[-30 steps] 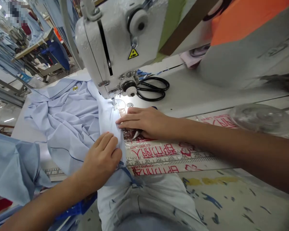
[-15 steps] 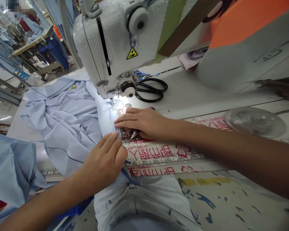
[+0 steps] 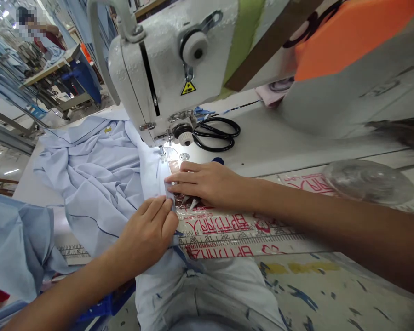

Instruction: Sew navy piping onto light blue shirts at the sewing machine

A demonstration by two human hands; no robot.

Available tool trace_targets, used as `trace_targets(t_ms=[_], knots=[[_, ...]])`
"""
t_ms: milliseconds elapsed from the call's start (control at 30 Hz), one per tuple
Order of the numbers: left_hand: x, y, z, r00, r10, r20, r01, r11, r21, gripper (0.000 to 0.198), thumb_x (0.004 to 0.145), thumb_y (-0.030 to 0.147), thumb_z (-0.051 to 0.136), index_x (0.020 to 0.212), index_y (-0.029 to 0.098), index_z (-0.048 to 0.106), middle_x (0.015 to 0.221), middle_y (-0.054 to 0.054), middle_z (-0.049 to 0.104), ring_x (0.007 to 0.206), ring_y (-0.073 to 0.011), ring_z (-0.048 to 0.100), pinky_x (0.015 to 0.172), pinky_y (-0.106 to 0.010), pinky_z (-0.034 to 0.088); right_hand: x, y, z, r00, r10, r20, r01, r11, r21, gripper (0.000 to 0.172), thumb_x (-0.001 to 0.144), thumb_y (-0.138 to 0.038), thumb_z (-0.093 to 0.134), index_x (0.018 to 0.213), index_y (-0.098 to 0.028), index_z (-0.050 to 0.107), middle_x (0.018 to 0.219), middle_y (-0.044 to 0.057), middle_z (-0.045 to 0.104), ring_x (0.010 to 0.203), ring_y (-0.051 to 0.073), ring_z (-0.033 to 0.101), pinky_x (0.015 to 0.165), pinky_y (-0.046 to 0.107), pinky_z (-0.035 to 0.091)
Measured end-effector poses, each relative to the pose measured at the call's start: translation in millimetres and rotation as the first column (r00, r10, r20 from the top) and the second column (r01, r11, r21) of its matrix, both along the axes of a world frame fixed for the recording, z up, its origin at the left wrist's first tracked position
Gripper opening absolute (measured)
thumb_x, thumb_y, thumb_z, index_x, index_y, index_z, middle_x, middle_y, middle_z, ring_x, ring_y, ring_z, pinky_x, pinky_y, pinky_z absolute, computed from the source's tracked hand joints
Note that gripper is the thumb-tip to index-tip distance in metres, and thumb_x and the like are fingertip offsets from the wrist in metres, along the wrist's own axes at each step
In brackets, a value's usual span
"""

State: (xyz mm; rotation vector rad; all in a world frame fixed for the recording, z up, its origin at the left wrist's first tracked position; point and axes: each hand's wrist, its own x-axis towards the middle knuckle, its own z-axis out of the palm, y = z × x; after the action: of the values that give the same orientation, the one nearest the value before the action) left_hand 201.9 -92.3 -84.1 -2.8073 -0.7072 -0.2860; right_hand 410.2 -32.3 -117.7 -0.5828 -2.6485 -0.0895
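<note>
A light blue shirt (image 3: 100,170) with dark piping lies bunched on the sewing machine bed, its edge running under the presser foot (image 3: 163,154). My left hand (image 3: 152,225) is closed on that edge, fingertips pinching the cloth close to the table's front. Just beyond it, the fingertips of my right hand (image 3: 207,184) press on the same edge, right of the shirt. Pointed metal tips of what look like thread snips (image 3: 194,202) stick out from under my right palm; their handle is hidden. The needle area is lit and small.
The sewing machine head (image 3: 165,69) stands over the work. Behind my right hand lies a coiled black cord (image 3: 221,133). A printed ruler strip (image 3: 241,236) runs along the front edge. A clear round dish (image 3: 369,181) sits at right; more blue cloth (image 3: 17,243) hangs at left.
Both hands keep their places on the shirt edge, with only slight finger shifts. The whole view has moved a little, showing things slightly lower.
</note>
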Motion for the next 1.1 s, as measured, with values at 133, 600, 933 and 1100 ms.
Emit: trace_targets(t_ms=[133,600,933,1100], knots=[[2.1,-4.2,-5.2,1.000,-0.007,0.015,0.007,1.000,0.008,0.021,0.086,0.002,0.034,0.082,0.008,0.055,0.103,-0.018,0.062,0.107,-0.0248,0.055,0.091,-0.038,0.049,-0.9,-2.7,-0.1,1.000,0.011,0.001,-0.011,0.993,0.118,0.028,0.091,-0.014,0.037,0.106,-0.012,0.060,0.113,0.006,0.061,0.092,0.020,0.049,0.061,0.030,0.044],[3.7,37.3,-21.3,0.995,0.033,0.092,-0.045,0.991,0.130,0.020,0.088,0.006,0.036,0.084,0.009,0.055,0.106,-0.017,0.062,0.104,-0.0230,0.057,0.092,-0.037,0.047,-5.4,23.5,13.8,0.972,-0.186,0.146,0.157,0.969,0.191,0.028,0.087,-0.007,0.037,0.102,-0.015,0.059,0.104,0.010,0.061,0.082,0.017,0.056,0.058,0.028,0.044],[2.9,77.8,-13.8,0.997,0.039,0.060,-0.042,0.998,0.039,0.019,0.091,0.010,0.036,0.096,0.008,0.054,0.111,-0.014,0.060,0.106,-0.0221,0.055,0.091,-0.037,0.048,6.0,26.6,12.5,0.944,-0.278,0.175,0.259,0.958,0.124,0.032,0.077,-0.007,0.047,0.105,-0.018,0.056,0.098,0.008,0.061,0.074,0.017,0.056,0.048,0.026,0.031],[-26.3,35.1,5.6,0.953,0.149,0.263,-0.115,0.983,-0.143,0.022,0.089,0.019,0.047,0.108,0.008,0.049,0.121,-0.019,0.051,0.114,-0.0245,0.048,0.092,-0.040,0.047,27.6,-10.6,8.8,0.991,-0.136,-0.005,0.136,0.990,-0.025,0.011,0.079,-0.014,0.047,0.087,-0.016,0.054,0.086,0.006,0.059,0.068,0.015,0.054,0.052,0.027,0.038]])
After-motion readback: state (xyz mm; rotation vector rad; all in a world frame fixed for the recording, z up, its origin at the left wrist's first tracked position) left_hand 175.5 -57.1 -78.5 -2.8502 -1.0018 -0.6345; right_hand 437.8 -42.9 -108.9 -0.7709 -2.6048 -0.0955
